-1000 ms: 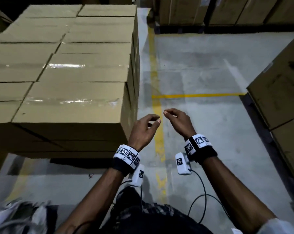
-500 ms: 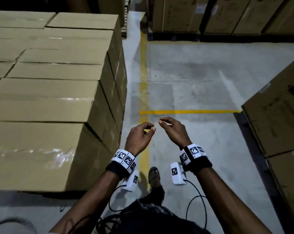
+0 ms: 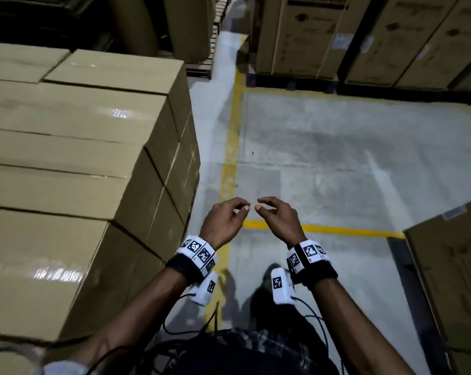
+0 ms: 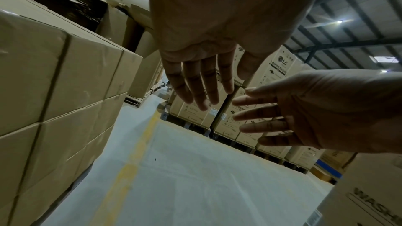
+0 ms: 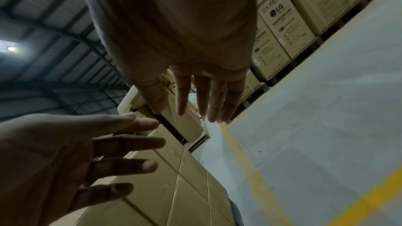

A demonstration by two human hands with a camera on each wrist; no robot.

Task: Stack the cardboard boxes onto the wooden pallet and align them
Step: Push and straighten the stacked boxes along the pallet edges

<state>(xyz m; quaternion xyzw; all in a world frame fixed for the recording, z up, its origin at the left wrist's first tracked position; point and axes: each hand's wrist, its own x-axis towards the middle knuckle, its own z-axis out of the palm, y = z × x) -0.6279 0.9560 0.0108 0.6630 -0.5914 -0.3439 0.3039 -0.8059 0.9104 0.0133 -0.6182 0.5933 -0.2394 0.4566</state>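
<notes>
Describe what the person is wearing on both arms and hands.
The hands, the left hand and the right hand, are bare, without gloves. Each wrist has a black wristband topped by a white band of black-and-white square markers. A white camera unit with its own marker hangs below each wrist, trailing thin black cables. Forearms are uncovered.

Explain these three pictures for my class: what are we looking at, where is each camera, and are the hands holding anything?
There is no machine here, only a person in a warehouse wearing three cameras. The head camera looks down at both hands; each wrist camera looks along its own hand from below. The left hand and right hand hang over the grey floor with relaxed fingers, holding nothing. The patterned wristbands are part of the recording gear. To the person's left stands a stack of boxes. Printed cartons line the far side, past the yellow lines. No pallet can be made out under the stack.
</notes>
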